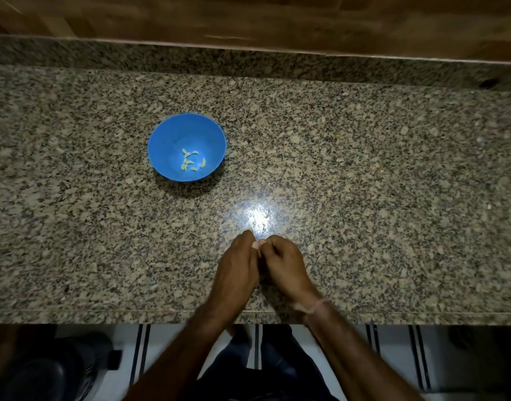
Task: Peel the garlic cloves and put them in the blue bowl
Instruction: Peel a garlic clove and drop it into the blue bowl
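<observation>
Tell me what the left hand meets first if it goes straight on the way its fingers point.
Likely nothing nearby: the left hand points across the counter, well right of the blue bowl, toward the back ledge.

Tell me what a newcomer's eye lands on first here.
The blue bowl stands out left of centre on the speckled granite counter, with a few pale peeled garlic cloves in its bottom. Nearer the front edge, the left hand and right hand are bunched together just short of a bright glare spot; whatever they work on is hidden.
</observation>
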Motion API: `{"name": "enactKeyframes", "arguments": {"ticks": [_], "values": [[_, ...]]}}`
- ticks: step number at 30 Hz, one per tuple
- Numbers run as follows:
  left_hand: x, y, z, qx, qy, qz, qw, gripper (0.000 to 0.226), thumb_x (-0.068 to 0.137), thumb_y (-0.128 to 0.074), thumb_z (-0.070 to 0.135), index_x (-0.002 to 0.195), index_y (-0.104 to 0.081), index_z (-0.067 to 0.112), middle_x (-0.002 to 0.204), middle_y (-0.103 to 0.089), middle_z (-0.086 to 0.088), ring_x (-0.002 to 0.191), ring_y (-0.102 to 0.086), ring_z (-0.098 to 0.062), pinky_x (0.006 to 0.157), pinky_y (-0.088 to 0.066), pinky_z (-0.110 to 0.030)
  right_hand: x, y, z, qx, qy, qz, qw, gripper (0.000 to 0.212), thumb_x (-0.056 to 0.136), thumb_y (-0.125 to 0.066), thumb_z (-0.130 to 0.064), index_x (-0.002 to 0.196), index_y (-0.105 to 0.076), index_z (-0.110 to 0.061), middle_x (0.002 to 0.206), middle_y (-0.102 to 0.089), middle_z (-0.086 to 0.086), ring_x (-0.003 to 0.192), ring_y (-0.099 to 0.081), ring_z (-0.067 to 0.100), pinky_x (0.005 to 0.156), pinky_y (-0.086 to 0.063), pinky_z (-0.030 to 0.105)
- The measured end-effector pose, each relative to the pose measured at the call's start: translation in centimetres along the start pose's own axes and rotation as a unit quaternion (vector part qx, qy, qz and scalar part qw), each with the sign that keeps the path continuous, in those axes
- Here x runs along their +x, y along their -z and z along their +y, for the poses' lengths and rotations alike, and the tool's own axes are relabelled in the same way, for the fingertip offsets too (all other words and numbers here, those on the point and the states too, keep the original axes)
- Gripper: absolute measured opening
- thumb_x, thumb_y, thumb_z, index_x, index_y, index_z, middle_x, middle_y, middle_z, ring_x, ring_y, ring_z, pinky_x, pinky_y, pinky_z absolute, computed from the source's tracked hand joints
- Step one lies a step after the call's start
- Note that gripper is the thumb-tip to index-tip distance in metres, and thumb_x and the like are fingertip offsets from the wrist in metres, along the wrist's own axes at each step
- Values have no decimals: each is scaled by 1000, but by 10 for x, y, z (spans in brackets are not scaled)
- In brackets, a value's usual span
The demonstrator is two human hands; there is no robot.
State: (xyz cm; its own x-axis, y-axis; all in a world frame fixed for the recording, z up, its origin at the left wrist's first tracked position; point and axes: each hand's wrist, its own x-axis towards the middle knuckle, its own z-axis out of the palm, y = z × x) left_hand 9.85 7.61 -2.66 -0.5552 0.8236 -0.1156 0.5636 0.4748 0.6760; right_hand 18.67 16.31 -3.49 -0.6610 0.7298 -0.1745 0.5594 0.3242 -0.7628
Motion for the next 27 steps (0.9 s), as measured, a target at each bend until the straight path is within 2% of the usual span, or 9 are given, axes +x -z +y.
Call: {"name": "enactKeyframes", "arguments": {"ticks": [2,4,6,8,11,14,20,24,27], "values": [[0,-1,-5,-9,-20,-6,1000,23,109,-31,28,91,-42,20,78,-44,9,67,-41,-6,57,-28,-20,2,2,-4,57,-50,-25,997,40,103,-58,-19,64,-52,-24,61,-49,-7,61,-42,13,57,-35,28],[7,-2,-6,-52,14,-32,998,24,110,-36,22,91,-49,15,72,-49,8,61,-44,-6,54,-33,-20,0,0,-10,92,-59,10,994,35,106,-54,-18,72,-47,-21,65,-44,-12,61,-39,6,58,-30,17],[12,3,0,-86,83,-49,992,26,109,-38,18,86,-49,14,64,-46,5,52,-40,-9,45,-31,-22,-2,3,-11,126,-58,13,990,31,106,-51,-18,76,-43,-19,68,-41,-13,64,-38,4,59,-30,16],[9,4,4,-37,64,-44,996,23,109,-40,18,88,-48,15,71,-51,4,60,-47,-12,52,-34,-26,-3,-2,-8,148,-77,5,986,34,105,-56,-24,72,-48,-19,64,-46,-10,61,-41,8,58,-33,21],[1,4,2,-102,52,17,993,23,109,-42,21,86,-43,19,75,-48,4,65,-44,-10,57,-32,-27,0,-1,-4,195,-131,-26,972,33,99,-62,-35,69,-56,-24,64,-53,-5,64,-48,15,61,-41,35],[4,8,0,-188,84,26,978,23,107,-51,21,84,-50,16,69,-54,0,60,-45,-7,54,-34,-26,-3,1,-1,271,-140,-23,952,29,99,-66,-35,75,-63,-18,68,-62,-1,68,-57,16,66,-48,37],[-2,17,-2,-183,61,28,981,17,101,-62,14,84,-62,16,70,-65,5,66,-62,-8,58,-42,-13,-9,5,4,429,-211,-36,878,14,97,-71,-8,96,-71,6,80,-71,19,71,-64,22,75,-55,39],[-6,15,-3,-254,142,21,957,12,94,-70,8,87,-69,17,78,-73,5,75,-70,-7,65,-51,-14,-9,6,7,418,-201,-38,885,6,94,-70,2,98,-73,6,83,-73,21,74,-68,22,76,-60,37],[-6,16,-3,-316,184,19,931,9,93,-71,4,89,-71,12,79,-74,-2,78,-73,-17,66,-55,-19,-10,4,8,434,-208,-44,876,5,93,-71,3,98,-74,3,88,-74,25,81,-69,30,84,-60,46]]}}
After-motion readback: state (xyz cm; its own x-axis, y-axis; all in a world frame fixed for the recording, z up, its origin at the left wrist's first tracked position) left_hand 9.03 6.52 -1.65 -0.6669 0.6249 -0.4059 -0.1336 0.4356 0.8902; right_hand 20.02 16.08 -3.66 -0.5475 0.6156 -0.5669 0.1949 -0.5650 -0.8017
